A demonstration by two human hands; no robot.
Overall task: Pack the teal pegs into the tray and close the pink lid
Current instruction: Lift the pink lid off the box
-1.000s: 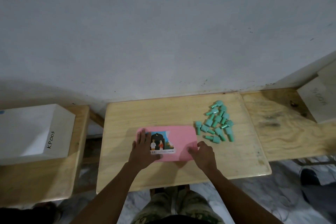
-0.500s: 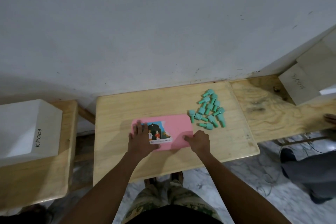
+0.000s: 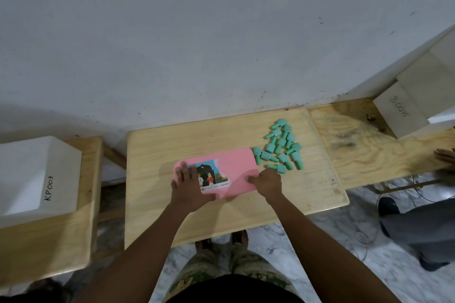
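A flat pink lid with a picture label lies closed over its tray on the small wooden table. My left hand rests flat on the lid's left part, fingers spread. My right hand grips the lid's right front corner with curled fingers. Several teal pegs lie loose in a heap on the table just right of the lid, beyond my right hand.
A white box marked KP003 stands on a bench at the left. Another white box sits on the plywood bench at the right, where another person's hand and legs show. A wall rises right behind the table.
The view has shifted, so everything sits further left and lower in frame. My hands stay on the pink lid; the right one has curled onto its corner. Another person's hand came into view.
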